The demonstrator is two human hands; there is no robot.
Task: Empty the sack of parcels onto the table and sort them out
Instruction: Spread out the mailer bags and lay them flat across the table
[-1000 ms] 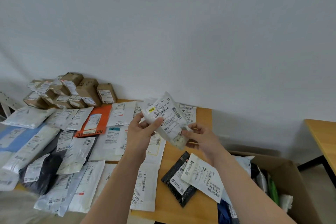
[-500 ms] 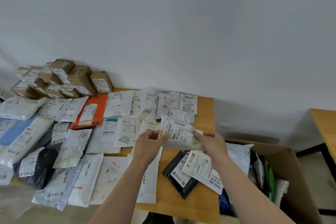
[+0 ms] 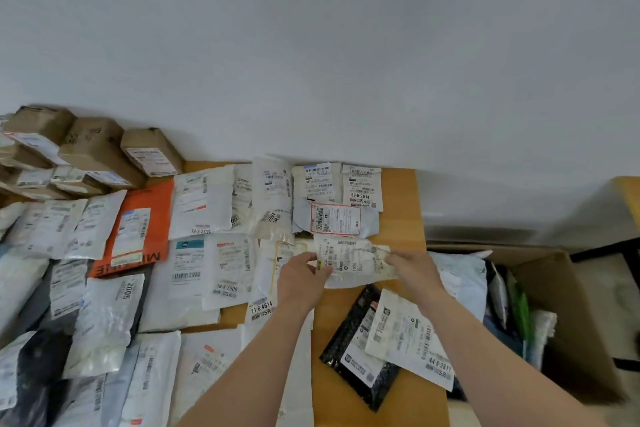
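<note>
On a pale wooden table (image 3: 401, 225) crowded with rows of labelled mailers, a person's left hand (image 3: 302, 276) and right hand (image 3: 414, 270) each pinch one end of a crumpled white plastic parcel (image 3: 353, 258), held flat just below a grey packet with a red-bordered label (image 3: 336, 220). Whether the parcel touches the tabletop cannot be told. A black bubble mailer (image 3: 349, 340) lies nearer the person, beside an open cardboard box (image 3: 568, 291) of packets.

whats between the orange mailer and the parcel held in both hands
In the head view, overlapping white parcels with labels fill the stretch between the orange mailer and the held parcel; no bare wood shows there.
</note>
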